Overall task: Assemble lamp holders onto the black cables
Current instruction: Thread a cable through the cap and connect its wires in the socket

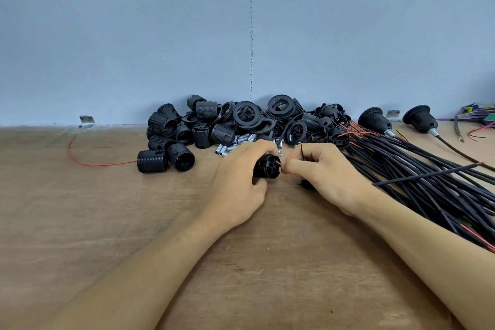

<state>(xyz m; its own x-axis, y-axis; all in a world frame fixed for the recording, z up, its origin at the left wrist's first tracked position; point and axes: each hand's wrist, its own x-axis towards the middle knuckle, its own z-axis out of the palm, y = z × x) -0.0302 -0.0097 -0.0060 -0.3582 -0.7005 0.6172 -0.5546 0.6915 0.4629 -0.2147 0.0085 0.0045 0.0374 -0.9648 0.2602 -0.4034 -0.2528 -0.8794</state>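
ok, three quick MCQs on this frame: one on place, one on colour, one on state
1. Where does the bundle of black cables lie, relative to the hands?
A. To their left
B. To their right
C. Hanging on the wall

2. What colour is the loose wire lying alone at the left of the table?
A. Red
B. Blue
C. White

3. What is the left hand doing?
A. Lying flat on the table
B. Gripping a black lamp holder
C. Holding a screwdriver

Key:
1 B: the cables fan out past the right hand, toward the right edge.
2 A: it shows as a thin red curve on the brown top.
3 B: its fingers curl round the holder, while the right hand pinches a red lead at it.
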